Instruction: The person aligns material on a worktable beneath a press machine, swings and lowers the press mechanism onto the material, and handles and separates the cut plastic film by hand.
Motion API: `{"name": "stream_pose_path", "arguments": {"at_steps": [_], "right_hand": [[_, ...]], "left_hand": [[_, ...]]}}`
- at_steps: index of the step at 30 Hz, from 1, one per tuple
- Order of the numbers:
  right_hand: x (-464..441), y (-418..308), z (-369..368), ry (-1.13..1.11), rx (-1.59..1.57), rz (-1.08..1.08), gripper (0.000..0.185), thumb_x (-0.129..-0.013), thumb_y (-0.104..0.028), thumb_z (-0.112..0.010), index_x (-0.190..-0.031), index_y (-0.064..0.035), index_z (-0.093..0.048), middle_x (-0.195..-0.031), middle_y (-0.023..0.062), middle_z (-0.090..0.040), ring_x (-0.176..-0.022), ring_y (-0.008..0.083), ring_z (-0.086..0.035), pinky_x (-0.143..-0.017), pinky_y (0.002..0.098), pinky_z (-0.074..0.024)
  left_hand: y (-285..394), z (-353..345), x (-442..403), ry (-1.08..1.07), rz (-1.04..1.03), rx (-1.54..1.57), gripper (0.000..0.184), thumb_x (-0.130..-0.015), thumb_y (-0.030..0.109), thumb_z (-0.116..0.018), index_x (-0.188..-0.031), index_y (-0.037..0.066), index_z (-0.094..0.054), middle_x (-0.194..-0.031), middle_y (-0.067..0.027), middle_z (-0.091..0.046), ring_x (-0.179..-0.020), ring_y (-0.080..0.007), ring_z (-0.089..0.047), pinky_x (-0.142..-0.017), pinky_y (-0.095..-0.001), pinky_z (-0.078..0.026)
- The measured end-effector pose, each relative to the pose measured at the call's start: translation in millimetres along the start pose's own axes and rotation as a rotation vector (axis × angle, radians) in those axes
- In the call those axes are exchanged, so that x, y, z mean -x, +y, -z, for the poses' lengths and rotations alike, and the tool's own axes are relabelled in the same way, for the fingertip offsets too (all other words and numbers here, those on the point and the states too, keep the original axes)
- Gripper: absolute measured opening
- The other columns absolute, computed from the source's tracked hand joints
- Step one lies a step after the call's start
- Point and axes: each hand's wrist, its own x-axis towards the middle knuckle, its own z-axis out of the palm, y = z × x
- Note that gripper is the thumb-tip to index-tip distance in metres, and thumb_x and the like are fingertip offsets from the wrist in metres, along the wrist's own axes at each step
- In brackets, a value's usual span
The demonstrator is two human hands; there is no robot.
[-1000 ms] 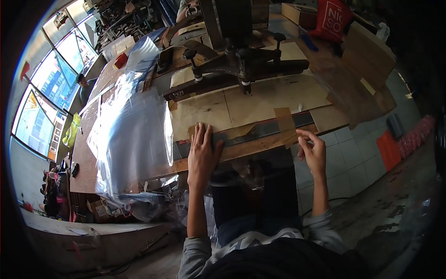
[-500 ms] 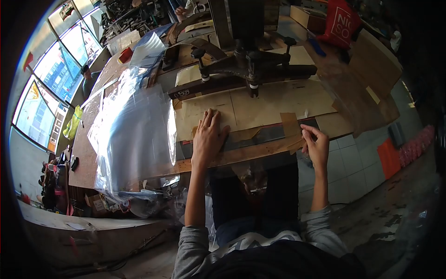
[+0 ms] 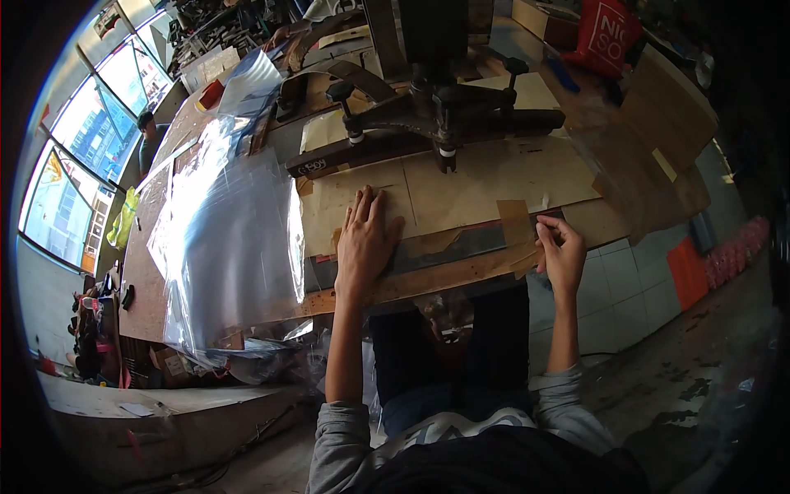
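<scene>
My left hand point(image 3: 368, 243) lies flat, fingers stretched, on a beige board point(image 3: 473, 188) near its front edge. My right hand point(image 3: 563, 253) is at the board's front right, thumb and fingertips drawn together; anything between them is too small to make out. Just left of it, a strip of brown tape point(image 3: 515, 221) crosses the board's edge. Between the hands runs a dark strip point(image 3: 451, 248) along the front. Above the board stands a black metal press with a long crossbar point(image 3: 500, 123) and knobs. Clear plastic sheets point(image 3: 234, 263) lie left of my left hand.
A wooden table edge point(image 3: 444, 273) runs in front of my legs. At the back right sit a red bag point(image 3: 607, 41) and a cardboard box point(image 3: 543, 23). An orange sheet point(image 3: 687, 274) is on the right. Another person point(image 3: 150, 140) is by the windows.
The view has shifted slightly. Both hands keep nearly the same place and pose: the left flat on the board, the right pinched by the tape.
</scene>
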Motion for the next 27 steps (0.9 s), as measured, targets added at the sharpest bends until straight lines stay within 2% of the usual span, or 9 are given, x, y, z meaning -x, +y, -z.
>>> {"name": "stream_pose_path", "arguments": {"at_steps": [13,18,21,24,27], "right_hand": [[3,-9,-11,0.134,0.295,-0.01,0.021,-0.093,-0.021,-0.058,-0.104,-0.0046,-0.066,-0.058,0.0042,-0.058,-0.037,0.0116,-0.053,-0.036,0.0278,-0.0398],[3,-12,-10,0.13,0.295,-0.02,0.02,-0.092,-0.021,-0.059,-0.103,-0.0048,-0.066,-0.058,0.0043,-0.059,-0.037,0.0125,-0.054,-0.037,0.0283,-0.0407],[2,-13,-10,0.129,0.317,-0.017,0.019,-0.092,-0.02,-0.059,-0.102,-0.0049,-0.065,-0.058,0.0042,-0.059,-0.037,0.0126,-0.053,-0.037,0.0283,-0.0405],[1,-15,-11,0.13,0.32,-0.03,0.018,-0.092,-0.019,-0.059,-0.101,-0.005,-0.065,-0.058,0.0041,-0.058,-0.037,0.0126,-0.053,-0.036,0.0283,-0.0398],[1,-14,-11,0.128,0.314,-0.031,0.017,-0.092,-0.019,-0.06,-0.1,-0.0049,-0.064,-0.058,0.004,-0.058,-0.036,0.0122,-0.052,-0.036,0.0283,-0.0388]], "left_hand": [[2,-1,-3,-0.013,0.009,-0.015,0.051,-0.091,0.031,-0.057,-0.132,0.003,-0.047,-0.143,-0.0211,-0.039,-0.134,-0.0346,-0.035,-0.106,-0.0423,-0.035],[3,1,-3,-0.014,0.009,-0.013,0.051,-0.091,0.031,-0.057,-0.132,0.003,-0.047,-0.143,-0.0212,-0.038,-0.134,-0.0344,-0.035,-0.107,-0.0421,-0.035],[2,0,-3,-0.006,0.002,0.014,0.053,-0.09,0.032,-0.058,-0.13,-0.001,-0.047,-0.139,-0.0254,-0.042,-0.132,-0.0383,-0.037,-0.109,-0.0435,-0.032],[3,0,-3,-0.002,0.013,-0.009,0.051,-0.09,0.03,-0.057,-0.132,0.003,-0.047,-0.142,-0.0225,-0.039,-0.134,-0.0354,-0.035,-0.108,-0.0425,-0.033],[4,0,-3,0.012,0.012,0.001,0.05,-0.09,0.03,-0.057,-0.131,0.002,-0.048,-0.142,-0.0234,-0.04,-0.133,-0.0366,-0.036,-0.108,-0.043,-0.033]]}}
